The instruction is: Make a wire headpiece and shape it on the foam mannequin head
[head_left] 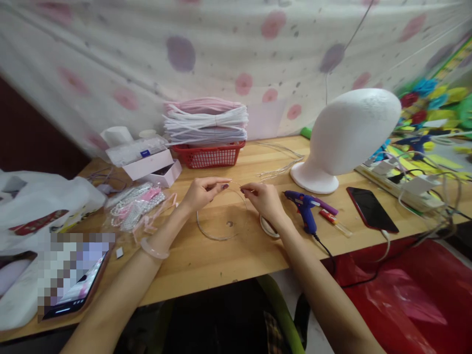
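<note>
A wooden table [177, 270] spreads beneath a person's two bare hands. Beyond the right hand and further right stands a white foam head [350, 132] on a round base. Well to the left of the left hand slumps a white plastic bag [33, 196]; its contents are hidden. Straight ahead of the left hand, a red basket [211, 156] with latticed sides carries bundles of fuzzy stems [206, 120], pink, white and pale lilac, heaped well above its rim. Left of the basket, one pale pink box [147, 164] sits on another, the lower box [169, 173], which is open; something dark lies inside, too shadowed to name. Just left of the left hand, a clear packet [138, 204] contains strings of silvery white beads and something pink. Beside the right forearm, on its right, rests a blue glue gun [304, 209].

Between the hands is a thin wire hoop [216, 239], its far edge at the fingertips, its near edge close to the tabletop. The left hand [202, 193] pinches the wire between thumb and forefinger, and the right hand [266, 200] pinches it likewise, a small gap separating the fingertips. A tape roll [268, 227], partly hidden, lies under the right wrist.
</note>
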The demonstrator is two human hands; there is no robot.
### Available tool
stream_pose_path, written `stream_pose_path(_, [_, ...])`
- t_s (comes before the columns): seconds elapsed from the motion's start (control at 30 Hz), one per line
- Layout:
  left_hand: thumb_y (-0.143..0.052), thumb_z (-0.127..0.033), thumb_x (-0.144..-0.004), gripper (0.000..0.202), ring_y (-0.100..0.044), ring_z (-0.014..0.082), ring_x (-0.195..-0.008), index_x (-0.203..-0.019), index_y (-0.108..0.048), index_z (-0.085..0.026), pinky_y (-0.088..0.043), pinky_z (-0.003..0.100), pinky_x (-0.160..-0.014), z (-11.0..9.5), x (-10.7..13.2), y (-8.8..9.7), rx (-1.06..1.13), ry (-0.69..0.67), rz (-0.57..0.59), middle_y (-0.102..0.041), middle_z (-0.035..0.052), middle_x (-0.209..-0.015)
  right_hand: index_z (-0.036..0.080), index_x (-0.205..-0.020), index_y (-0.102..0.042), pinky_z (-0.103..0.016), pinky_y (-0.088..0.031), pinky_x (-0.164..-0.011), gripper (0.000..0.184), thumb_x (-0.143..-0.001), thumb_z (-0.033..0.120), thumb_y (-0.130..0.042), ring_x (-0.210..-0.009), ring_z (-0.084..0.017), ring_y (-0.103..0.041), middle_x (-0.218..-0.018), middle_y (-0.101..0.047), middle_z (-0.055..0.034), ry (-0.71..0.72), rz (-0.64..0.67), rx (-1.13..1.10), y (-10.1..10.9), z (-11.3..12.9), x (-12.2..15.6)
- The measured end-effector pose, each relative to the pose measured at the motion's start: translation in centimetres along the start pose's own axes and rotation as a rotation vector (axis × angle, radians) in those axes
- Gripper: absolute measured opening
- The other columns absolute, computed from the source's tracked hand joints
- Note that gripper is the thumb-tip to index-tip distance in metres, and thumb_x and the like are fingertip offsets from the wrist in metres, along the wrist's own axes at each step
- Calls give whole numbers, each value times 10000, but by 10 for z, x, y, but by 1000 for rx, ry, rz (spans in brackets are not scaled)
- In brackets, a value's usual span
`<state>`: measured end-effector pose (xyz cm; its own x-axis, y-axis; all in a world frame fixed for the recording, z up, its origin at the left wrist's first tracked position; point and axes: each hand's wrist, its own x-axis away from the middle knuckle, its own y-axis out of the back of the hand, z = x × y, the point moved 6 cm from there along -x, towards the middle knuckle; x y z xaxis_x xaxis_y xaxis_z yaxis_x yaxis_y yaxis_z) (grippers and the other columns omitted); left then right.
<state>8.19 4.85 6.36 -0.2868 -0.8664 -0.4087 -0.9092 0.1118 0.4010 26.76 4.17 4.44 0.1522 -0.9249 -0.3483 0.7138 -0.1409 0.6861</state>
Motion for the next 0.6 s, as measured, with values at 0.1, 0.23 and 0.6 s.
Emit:
stream_pose_path(0.1, [-697, -422, -809, 351, -294, 63, -391, -993, -779, -135, -201, 214, -399, 0, -1, 0, -25, -5, -22, -352, -90, -415, 210, -901, -786, -285, -500, -707, 187, -853, 124, -627, -766, -223, -741, -827, -793, -63, -3, -9, -3, -2, -1, -1])
stream_pose_path(0.23, [-683, -369, -816, 287, -284, 57, -394, -973, -786, -152, -202, 208, -400, 1, 0, 0, -49, -5, -52, -474, -66, -423, 207, -902, -767, -298, -502, -698, 162, -856, 140, -628, -745, -221, -737, -820, -790, -63, -18, -14, -25, -4, -3, -1])
stream_pose_path(0.6, [-607, -385, -882, 306, -565, 108, -548, -982, -779, -153, -384, 214, -495, -1, 2, 1, -164, -47, -54, -747, 51, -721, 202, -949, -728, -285, -523, -715, 138, -857, 184, -627, -772, -201, -738, -855, -786, -63, 0, -2, -92, -9, -12, 2])
